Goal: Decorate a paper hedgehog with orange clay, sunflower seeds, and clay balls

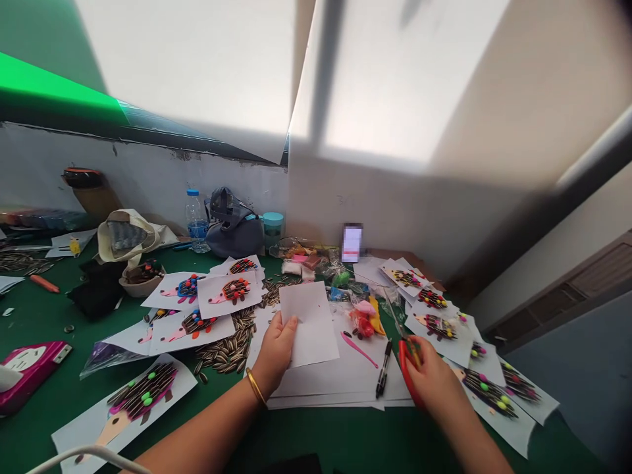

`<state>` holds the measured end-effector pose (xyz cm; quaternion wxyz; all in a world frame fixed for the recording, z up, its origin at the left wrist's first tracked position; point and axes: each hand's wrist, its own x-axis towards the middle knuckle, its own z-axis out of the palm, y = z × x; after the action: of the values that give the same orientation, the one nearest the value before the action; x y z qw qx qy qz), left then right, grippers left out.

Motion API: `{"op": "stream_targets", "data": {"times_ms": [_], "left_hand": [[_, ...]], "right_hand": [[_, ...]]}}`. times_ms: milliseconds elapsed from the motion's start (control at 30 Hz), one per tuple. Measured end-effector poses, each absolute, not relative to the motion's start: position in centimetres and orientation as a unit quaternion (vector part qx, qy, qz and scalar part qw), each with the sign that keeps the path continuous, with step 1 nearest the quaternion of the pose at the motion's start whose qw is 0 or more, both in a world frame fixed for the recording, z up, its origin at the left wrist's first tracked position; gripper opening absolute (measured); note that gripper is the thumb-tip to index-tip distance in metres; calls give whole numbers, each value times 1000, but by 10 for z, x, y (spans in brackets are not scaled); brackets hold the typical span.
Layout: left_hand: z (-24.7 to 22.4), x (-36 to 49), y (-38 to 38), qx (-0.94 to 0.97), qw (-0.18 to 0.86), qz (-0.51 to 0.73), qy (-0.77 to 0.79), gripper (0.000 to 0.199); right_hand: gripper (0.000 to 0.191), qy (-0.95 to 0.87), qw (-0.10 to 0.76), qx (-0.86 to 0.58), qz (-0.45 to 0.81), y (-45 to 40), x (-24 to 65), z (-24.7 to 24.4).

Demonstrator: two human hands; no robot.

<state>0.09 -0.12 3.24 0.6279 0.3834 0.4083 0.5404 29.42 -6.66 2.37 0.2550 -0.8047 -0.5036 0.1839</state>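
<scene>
A blank white sheet of paper is pinched at its left edge by my left hand, thumb on top. It is held above more white paper lying on the table. My right hand grips red-handled scissors, their blades pointing up and away from me. Between the hands lie a black pen and a pink strip that looks like modelling clay. Just beyond them sit red and pink lumps of clay in clear wrapping.
Hedgehog pictures with seed spines lie at left, others at right. Loose sunflower seeds spread beside my left hand. Along the wall stand a water bottle, a dark bag and a phone. A pink power strip is far left.
</scene>
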Motion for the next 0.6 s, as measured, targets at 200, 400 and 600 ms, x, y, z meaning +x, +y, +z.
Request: {"op": "stream_targets", "data": {"times_ms": [200, 400, 600], "left_hand": [[27, 5, -4, 390, 627, 543, 400, 51], [25, 7, -5, 388, 642, 527, 400, 47], [21, 15, -10, 316, 711, 507, 372, 47]], "right_hand": [[49, -574, -12, -813, 99, -57, 320, 14], [31, -595, -66, -794, 105, -43, 314, 49], [52, -655, 291, -589, 373, -43, 235, 61]]}}
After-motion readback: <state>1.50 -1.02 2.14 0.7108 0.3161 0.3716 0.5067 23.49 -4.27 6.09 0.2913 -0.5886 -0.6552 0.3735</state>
